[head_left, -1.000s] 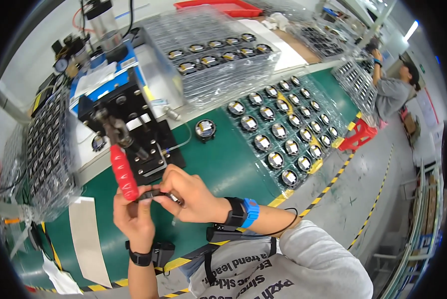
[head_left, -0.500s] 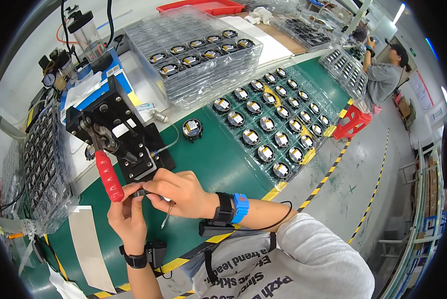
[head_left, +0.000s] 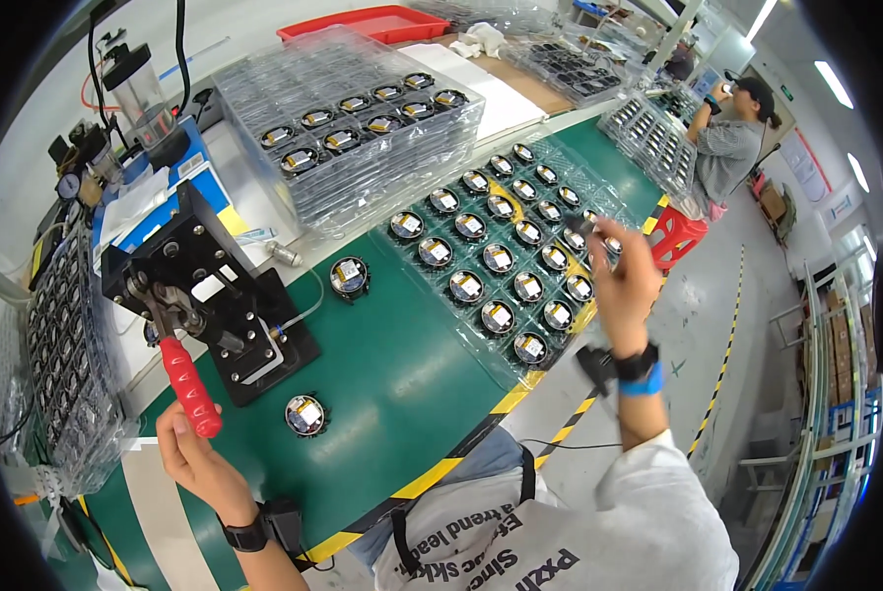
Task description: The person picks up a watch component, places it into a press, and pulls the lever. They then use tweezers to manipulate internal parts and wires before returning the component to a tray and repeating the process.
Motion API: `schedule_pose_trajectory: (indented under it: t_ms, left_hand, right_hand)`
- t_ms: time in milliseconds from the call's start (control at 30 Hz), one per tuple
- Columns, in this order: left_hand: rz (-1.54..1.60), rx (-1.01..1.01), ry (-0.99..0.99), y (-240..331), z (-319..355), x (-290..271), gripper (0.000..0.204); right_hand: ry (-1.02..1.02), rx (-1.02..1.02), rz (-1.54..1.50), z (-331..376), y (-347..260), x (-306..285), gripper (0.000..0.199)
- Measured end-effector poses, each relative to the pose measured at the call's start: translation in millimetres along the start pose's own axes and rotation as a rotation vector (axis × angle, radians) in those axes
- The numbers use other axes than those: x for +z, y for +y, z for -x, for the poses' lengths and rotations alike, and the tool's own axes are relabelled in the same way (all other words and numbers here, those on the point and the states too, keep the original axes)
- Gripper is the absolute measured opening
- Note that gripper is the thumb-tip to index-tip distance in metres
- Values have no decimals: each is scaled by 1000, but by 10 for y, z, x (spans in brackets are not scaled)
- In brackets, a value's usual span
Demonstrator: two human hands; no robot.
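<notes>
My left hand (head_left: 203,463) is at the lower end of the red handle (head_left: 191,389) of a black toggle press (head_left: 215,295), its fingers curled round the tip. My right hand (head_left: 627,286) is raised over the right side of a clear plastic tray (head_left: 481,350) holding rows of round electronic modules. Its fingertips pinch a small dark piece (head_left: 583,226), too blurred to name. One round module (head_left: 305,416) with a pale label lies on the green mat in front of the press. Another module (head_left: 349,278) lies between the press and the tray.
Stacked clear trays (head_left: 353,167) with modules stand behind the mat, and more trays (head_left: 72,345) lean at the left. A red tray (head_left: 363,24) lies at the back. Far right, a person (head_left: 732,138) works near a red stool (head_left: 680,236). Yellow-black tape (head_left: 432,478) edges the bench.
My hands have parted. The right has swung right and away over the tray; the left has moved onto the red handle. A module now shows on the mat where my hands were. The view has shifted.
</notes>
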State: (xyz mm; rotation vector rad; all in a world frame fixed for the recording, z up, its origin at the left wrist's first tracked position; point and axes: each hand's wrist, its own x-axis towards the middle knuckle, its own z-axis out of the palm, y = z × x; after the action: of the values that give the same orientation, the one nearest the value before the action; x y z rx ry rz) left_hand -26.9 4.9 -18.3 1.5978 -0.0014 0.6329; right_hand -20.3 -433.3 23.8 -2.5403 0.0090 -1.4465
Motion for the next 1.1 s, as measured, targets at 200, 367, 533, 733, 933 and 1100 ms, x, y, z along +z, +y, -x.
schedule_pose_trajectory:
  t_ms: [200,367,533,733,933,1100]
  left_hand:
    - [31,-129,-28,-104,0,199,27]
    - [-61,-120,-26,4,31,151,28]
    - [-12,-179,-26,-171,3,189,19]
    - [-150,-130,-146,-18,-137,63,13]
    - [-866,299,37,-16,-450,-577,30]
    - [-1277,308,160,-30,-604,-1281,46]
  right_hand:
    - [-112,459,429,94,2061,-107,20]
    - [-308,514,409,192,2503,294,29]
    - [-491,510,521,184,3069,152,43]
    - [-573,234,600,348,3020,243,35]
    - [-544,43,388,-62,1060,185,34]
    - [-762,-258,-127,49,-414,-12,34]
